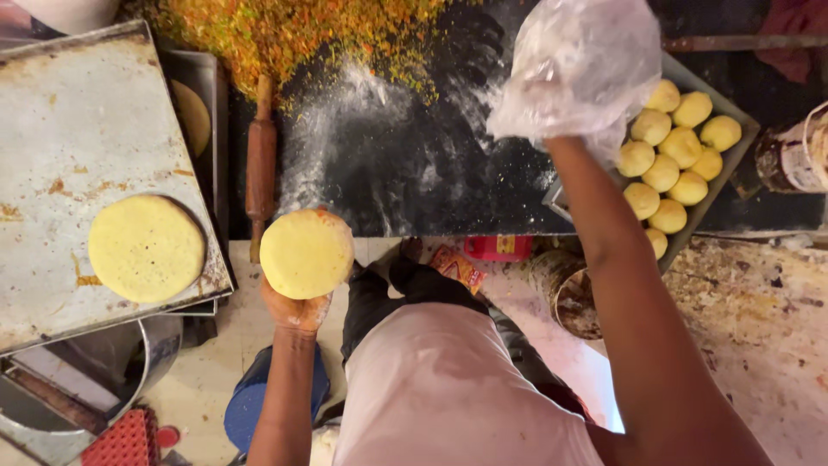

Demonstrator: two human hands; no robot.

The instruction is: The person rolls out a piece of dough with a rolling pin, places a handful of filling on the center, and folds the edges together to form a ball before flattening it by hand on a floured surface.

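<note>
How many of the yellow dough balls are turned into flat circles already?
Done: one flat disc lies on the metal sheet. In hand: the left hand holds a second disc, while the right hand lifts a plastic sheet. Left: about a dozen dough balls wait in the tray.

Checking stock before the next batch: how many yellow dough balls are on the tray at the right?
11 dough balls show, packed in a loose double row along the metal tray; the plastic sheet in the right hand may hide more.
</note>
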